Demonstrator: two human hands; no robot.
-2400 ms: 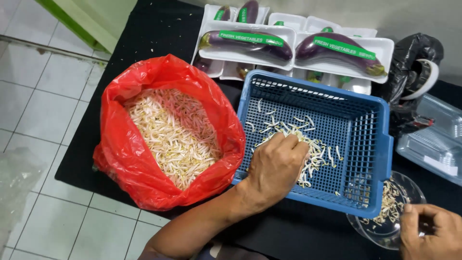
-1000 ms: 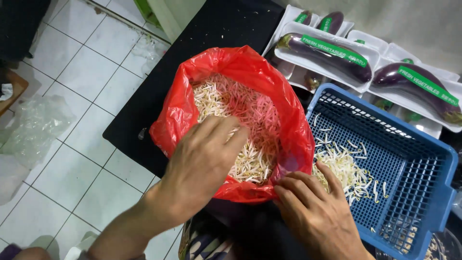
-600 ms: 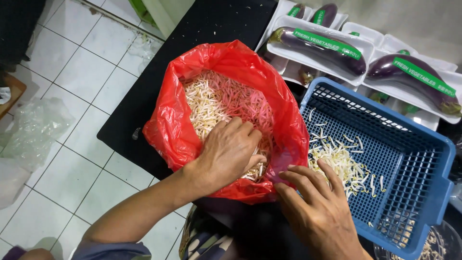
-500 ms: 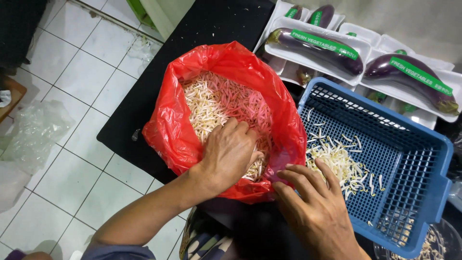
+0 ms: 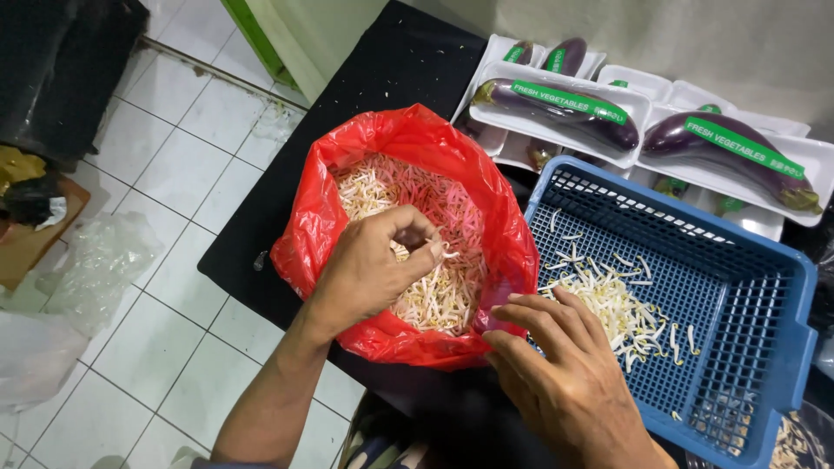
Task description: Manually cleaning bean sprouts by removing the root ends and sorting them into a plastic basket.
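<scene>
A red plastic bag [image 5: 313,234] full of pale bean sprouts [image 5: 439,204] stands open on the black table [image 5: 391,65]. My left hand [image 5: 373,265] is inside the bag's mouth, fingers curled around a pinch of sprouts. My right hand [image 5: 565,373] rests at the bag's right edge, fingers spread and touching the red plastic beside the blue basket [image 5: 764,260]. A small heap of sprouts [image 5: 608,304] lies on the basket's mesh floor.
White trays with wrapped purple eggplants [image 5: 556,100] sit behind the basket. A clear bowl with sprouts [image 5: 795,443] shows at the bottom right corner. Crumpled clear plastic bags [image 5: 95,260] lie on the tiled floor at left.
My left hand has closed on some sprouts and lifted slightly within the bag. My right hand stays at the bag's right edge. The view shifted a little.
</scene>
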